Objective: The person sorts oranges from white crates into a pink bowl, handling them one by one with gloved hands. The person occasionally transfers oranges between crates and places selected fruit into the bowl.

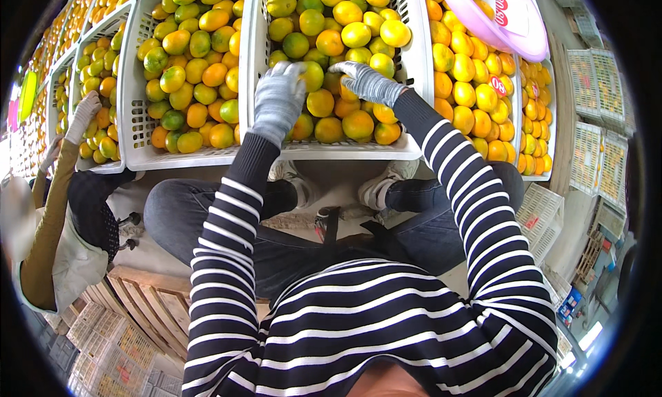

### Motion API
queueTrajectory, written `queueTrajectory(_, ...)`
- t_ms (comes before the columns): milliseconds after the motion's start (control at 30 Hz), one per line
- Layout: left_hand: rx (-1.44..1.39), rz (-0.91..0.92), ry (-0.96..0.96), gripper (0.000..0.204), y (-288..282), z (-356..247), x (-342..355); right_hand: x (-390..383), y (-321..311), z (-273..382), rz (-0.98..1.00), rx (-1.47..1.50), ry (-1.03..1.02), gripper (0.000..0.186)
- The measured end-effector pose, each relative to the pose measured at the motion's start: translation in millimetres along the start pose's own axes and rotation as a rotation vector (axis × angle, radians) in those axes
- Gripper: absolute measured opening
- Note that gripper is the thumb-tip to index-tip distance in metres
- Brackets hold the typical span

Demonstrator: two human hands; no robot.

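Observation:
My left hand (pixel 279 102), in a grey knit glove, reaches into the middle white crate (pixel 331 151). Its fingers are curled against a greenish-yellow mandarin (pixel 312 77) and appear to grip its left side. Just to the right is my right hand (pixel 372 83), gloved alike, with fingers stretched and slightly bent over the fruit. Its fingertips point left, near an orange mandarin (pixel 320 102); nothing shows held in it. Green, yellow and orange mandarins (pixel 358 124) surround both hands, and the palms are hidden.
Another mandarin crate (pixel 183 161) adjoins on the left. On the right, a pink basin (pixel 527 38) rests over a crate of orange fruit (pixel 476 111). A co-worker's gloved hand (pixel 86 111) reaches into a crate farther left. Stacked crates (pixel 596 86) stand at the far right.

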State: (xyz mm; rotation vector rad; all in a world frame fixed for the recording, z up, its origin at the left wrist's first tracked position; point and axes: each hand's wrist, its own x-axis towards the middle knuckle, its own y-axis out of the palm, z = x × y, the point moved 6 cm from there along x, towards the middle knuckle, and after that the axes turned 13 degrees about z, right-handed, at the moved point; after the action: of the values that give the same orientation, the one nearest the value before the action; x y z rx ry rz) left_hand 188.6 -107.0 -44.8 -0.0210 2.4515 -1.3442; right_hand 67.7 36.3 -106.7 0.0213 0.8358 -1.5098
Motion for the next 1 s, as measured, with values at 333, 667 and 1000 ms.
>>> queueTrajectory(333, -0.117, 0.347, 0.099, 0.062, 34.5, 16.5, 58.6, -39.2, 0.1, 59.4, -0.306, -0.836, 0.264, 0.027)
queueTrajectory(667, -0.011, 0.235, 0.14, 0.046, 45.9, -7.8, 40.0, -23.5, 79.4, 60.6, 0.024, -0.515, 0.248, 0.059)
queueTrajectory(1000, 0.194, 0.182, 0.036, 0.062, 57.9, -12.8, 16.2, -71.8, 9.1, 28.6, -0.148, -0.584, 0.285, 0.06)
